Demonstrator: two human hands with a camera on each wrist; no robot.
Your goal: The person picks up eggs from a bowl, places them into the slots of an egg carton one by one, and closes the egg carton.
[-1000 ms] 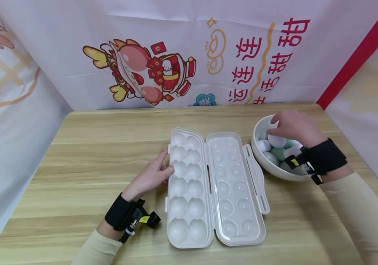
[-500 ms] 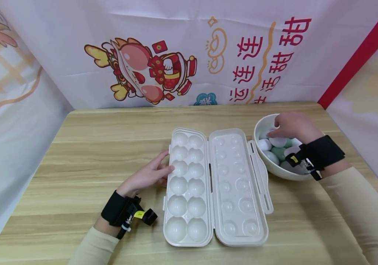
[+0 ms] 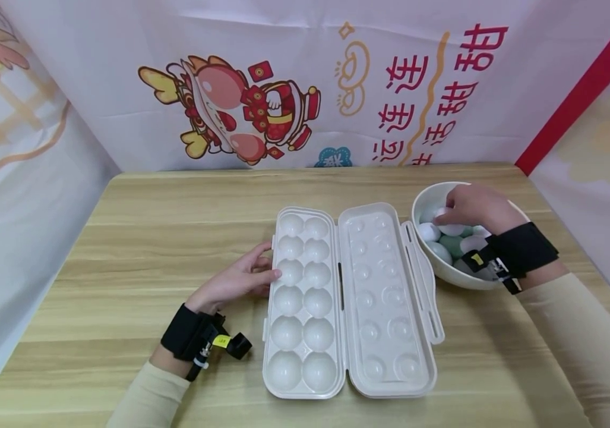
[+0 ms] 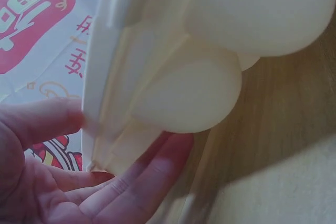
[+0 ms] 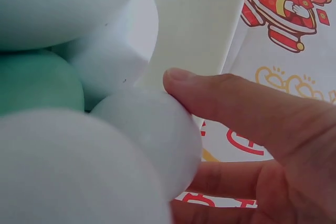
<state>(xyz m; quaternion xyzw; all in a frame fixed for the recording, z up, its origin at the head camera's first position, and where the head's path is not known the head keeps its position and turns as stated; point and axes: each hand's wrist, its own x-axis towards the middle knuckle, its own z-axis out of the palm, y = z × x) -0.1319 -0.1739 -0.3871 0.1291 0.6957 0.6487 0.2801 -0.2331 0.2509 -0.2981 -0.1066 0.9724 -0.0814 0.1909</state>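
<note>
An egg storage box (image 3: 303,318) of off-white plastic lies unfolded, its cups facing up and its lid (image 3: 382,315) spread to the right. At the box's left edge, my left hand (image 3: 235,282) grips the rim, thumb on top and fingers beneath, as the left wrist view shows with the rounded cup undersides (image 4: 194,87). My right hand (image 3: 478,208) reaches into a white bowl (image 3: 454,276) of eggs. Between thumb and fingers it pinches a white egg (image 5: 152,135), which sits among the others. Nearby are a green egg (image 3: 451,245) and another white egg (image 3: 429,232).
The wooden table (image 3: 187,208) ends at a printed cloth backdrop (image 3: 262,35) behind. The lid's handle flap (image 3: 424,285) lies close beside the bowl. Cloth side walls (image 3: 599,137) bound the table left and right.
My right thumb and fingers have closed on the white egg in the bowl. The lid's far end has turned slightly rightward, and my left hand has shifted a little left while holding the box.
</note>
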